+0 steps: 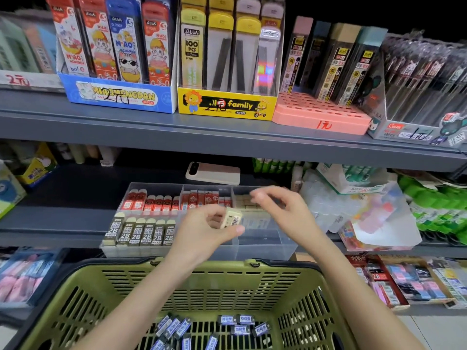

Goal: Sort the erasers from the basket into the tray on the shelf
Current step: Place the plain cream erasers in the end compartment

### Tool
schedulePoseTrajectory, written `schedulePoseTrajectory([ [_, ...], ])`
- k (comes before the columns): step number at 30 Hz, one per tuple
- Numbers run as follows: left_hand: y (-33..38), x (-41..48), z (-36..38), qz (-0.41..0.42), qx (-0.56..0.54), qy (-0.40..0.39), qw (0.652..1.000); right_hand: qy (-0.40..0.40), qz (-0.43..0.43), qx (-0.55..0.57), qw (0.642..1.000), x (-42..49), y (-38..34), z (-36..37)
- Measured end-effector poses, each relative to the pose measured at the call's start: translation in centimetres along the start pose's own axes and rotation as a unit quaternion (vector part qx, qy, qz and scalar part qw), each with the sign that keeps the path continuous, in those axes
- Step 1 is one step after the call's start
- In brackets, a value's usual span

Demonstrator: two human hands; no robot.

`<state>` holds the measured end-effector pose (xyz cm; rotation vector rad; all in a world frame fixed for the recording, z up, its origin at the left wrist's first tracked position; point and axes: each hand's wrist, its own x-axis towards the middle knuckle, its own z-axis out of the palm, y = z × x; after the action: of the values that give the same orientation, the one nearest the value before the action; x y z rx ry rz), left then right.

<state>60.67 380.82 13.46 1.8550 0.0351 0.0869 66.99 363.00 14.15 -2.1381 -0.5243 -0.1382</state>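
- green basket sits nearest, blue-labelled erasers loose on its floor.
- clear tray on the shelf lies at 12 o'clock from it; its right compartments are partly unfilled.
- left hand pinches a cream eraser, long axis upright, over the tray's middle.
- right hand, at 2 o'clock from that eraser, hovers loosely curled, holding nothing visible, nearer the cream row.

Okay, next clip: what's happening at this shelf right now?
A person is stocking a clear divided tray on a shop shelf from a green basket. The left hand pinches a cream eraser over the tray; the right hand hovers above the far right compartment, holding nothing visible. Red-sleeved and 2B erasers already fill the left compartments. Blue-labelled erasers remain in the basket.
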Motion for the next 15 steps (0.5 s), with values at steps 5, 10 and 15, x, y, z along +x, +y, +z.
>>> schedulePoseTrajectory([
  [5,0.1,0.2,2.0,0.041,0.020,-0.035,0.998,-0.049,-0.037,-0.018,0.998,-3.0,-2.3,-1.0],
  [10,-0.3,0.0,3.0,0.101,0.142,-0.030,0.984,0.093,0.000,-0.063,0.994,-2.3,-0.6,-3.1],
  [15,-1.3,-0.9,2.9,0.185,0.282,-0.004,0.941,0.185,0.022,-0.336,0.923,0.4,1.3,-2.7],
])
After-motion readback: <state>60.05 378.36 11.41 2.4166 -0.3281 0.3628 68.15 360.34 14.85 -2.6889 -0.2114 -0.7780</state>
